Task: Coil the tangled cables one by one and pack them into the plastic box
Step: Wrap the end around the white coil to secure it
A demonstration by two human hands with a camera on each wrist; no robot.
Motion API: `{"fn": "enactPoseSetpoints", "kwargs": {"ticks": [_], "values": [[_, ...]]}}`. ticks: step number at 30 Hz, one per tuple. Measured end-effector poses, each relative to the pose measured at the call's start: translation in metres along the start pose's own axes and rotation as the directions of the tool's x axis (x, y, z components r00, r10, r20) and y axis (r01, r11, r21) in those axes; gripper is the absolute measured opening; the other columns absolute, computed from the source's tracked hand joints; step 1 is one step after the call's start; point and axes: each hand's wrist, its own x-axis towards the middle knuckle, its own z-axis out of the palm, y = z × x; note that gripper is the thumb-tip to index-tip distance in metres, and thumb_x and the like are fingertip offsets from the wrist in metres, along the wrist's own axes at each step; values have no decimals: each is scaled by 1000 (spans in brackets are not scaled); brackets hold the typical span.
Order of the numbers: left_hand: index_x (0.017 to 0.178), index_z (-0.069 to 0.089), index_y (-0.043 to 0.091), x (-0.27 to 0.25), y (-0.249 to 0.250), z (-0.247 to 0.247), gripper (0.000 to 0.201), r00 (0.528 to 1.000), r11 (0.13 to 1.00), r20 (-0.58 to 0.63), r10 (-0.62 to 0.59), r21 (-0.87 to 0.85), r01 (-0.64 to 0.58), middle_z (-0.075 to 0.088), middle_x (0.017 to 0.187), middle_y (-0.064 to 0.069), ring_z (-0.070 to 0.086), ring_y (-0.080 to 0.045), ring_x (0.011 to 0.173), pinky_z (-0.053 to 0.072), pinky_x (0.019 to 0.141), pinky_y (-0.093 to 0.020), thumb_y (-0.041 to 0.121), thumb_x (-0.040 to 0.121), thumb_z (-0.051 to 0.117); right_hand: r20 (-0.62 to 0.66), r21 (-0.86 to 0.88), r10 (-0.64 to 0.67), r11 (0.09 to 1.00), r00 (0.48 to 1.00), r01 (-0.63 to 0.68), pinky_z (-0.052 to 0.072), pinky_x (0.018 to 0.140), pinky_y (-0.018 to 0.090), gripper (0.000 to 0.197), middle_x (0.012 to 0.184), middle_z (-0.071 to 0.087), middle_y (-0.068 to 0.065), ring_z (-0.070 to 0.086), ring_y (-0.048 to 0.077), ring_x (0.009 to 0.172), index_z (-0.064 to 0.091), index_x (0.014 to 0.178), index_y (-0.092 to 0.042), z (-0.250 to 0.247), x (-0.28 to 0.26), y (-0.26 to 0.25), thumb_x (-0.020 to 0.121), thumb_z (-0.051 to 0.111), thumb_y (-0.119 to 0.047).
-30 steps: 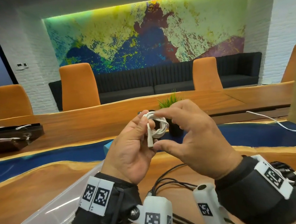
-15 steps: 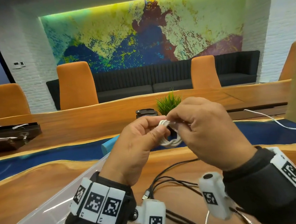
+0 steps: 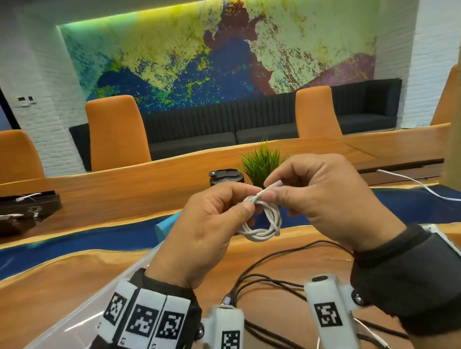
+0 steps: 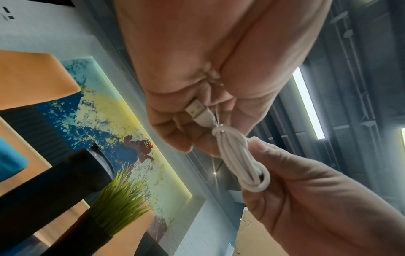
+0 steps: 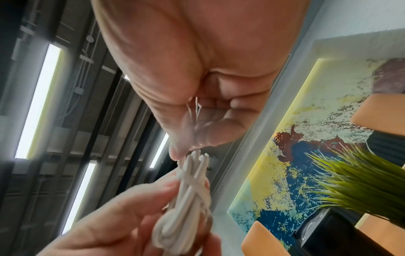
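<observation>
The coiled white cable [image 3: 265,221] has a smooth, matt rubbery sheath and a metal-tipped plug. The clear plastic box [image 3: 57,343] is glossy. The brown wooden bench [image 3: 65,280] is polished, with a shiny blue inlay. Thin black cables [image 3: 264,278] look matt.

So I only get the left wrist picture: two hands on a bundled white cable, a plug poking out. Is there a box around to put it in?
Observer: Yes. The head view shows a clear plastic box on the wooden table, under the left wrist.
Visitor: Is this the only cable?
Observer: No. Black cables lie uncoiled on the table below the hands.
Visitor: Where is the cable's other end?
Observer: The right hand pinches it just above the coil of the white cable, while the left hand grips the coil's top.
</observation>
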Motion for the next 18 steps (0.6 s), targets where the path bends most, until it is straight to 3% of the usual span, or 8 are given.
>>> {"fn": "enactPoseSetpoints", "kwargs": {"ticks": [4, 8, 12, 15, 18], "values": [[108, 72, 21, 1, 1, 3, 16, 995, 998, -89, 47, -27, -50, 73, 99, -6, 69, -26, 95, 58, 82, -45, 20, 98, 60, 32, 100, 33, 994, 999, -36, 60, 60, 37, 12, 81, 71, 9, 67, 26, 73, 73, 93, -15, 3, -1, -2, 82, 75, -17], [110, 70, 16, 1, -2, -1, 20, 986, 989, -142, 87, -104, -102, 71, 103, -12, 65, -38, 97, 57, 80, -45, 22, 92, 62, 126, 198, 194, 956, 973, -216, 58, 60, 27, 12, 85, 72, 11, 68, 20, 75, 74, 94, -12, 1, -2, -3, 82, 75, -14], [107, 69, 16, 0, 1, -7, 21, 988, 989, -106, 108, -93, -118, 73, 96, -6, 67, -25, 86, 59, 75, -30, 20, 88, 61, 106, 38, 128, 990, 986, -133, 55, 61, 32, 5, 80, 71, 6, 64, 19, 70, 74, 88, -17, 4, -3, -5, 83, 74, -20], [111, 68, 19, -1, 1, -14, 23, 993, 991, -43, 106, -77, -109, 71, 90, -2, 66, -21, 81, 59, 76, -32, 15, 90, 61, 101, 67, 120, 990, 988, -127, 51, 58, 26, 7, 77, 69, 6, 57, 11, 62, 72, 87, -15, 6, -3, -5, 83, 75, -19], [118, 69, 21, -1, 1, -18, 28, 994, 993, 7, 105, -52, -105, 71, 92, -6, 65, -22, 82, 57, 77, -32, 11, 93, 60, 106, 79, 114, 989, 988, -123, 50, 55, 26, 5, 78, 68, 10, 57, 14, 63, 71, 87, -13, 8, -4, -5, 84, 73, -18]]}}
